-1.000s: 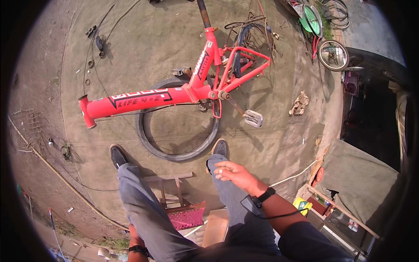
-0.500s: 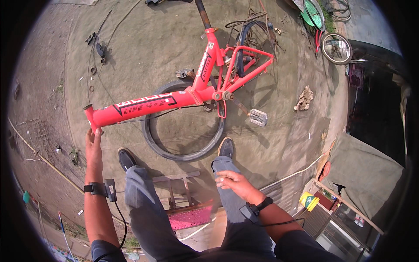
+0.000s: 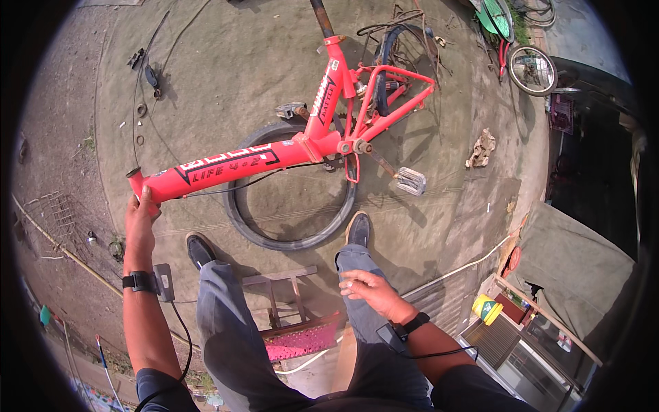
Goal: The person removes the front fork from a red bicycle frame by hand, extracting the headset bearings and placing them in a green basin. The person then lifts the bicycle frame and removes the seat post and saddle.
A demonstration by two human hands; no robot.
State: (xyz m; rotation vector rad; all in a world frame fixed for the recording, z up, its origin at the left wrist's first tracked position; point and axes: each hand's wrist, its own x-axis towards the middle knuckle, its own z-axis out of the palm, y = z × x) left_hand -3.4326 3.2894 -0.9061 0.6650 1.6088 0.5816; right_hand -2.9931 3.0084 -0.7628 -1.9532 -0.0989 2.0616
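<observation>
A red bicycle frame (image 3: 233,168) stretches across the view, its bare head tube end at the left. My left hand (image 3: 142,211) is closed around that end, with the thumb on top of the tube. Over my right knee hangs my right hand (image 3: 371,291), apart from the frame. Its fingers are loosely bent and apart, with nothing plainly in them. Crank arms with a grey pedal (image 3: 410,181) and a second pedal (image 3: 292,110) are on the frame. A rusty seat post (image 3: 321,17) rises from the seat tube. Behind the frame lies a black tyre (image 3: 292,242).
Between my legs stands a low stool frame (image 3: 280,277) by a pink perforated panel (image 3: 302,341). Crumpled paper (image 3: 480,148) lies at the right. Loose cables and black parts (image 3: 152,77) are at the upper left. A yellow bucket (image 3: 487,310) and a small wheel (image 3: 533,71) are farther right.
My left hand has shifted slightly left and up with the head tube end, and its thumb now lies over the tube. My right hand has barely moved.
</observation>
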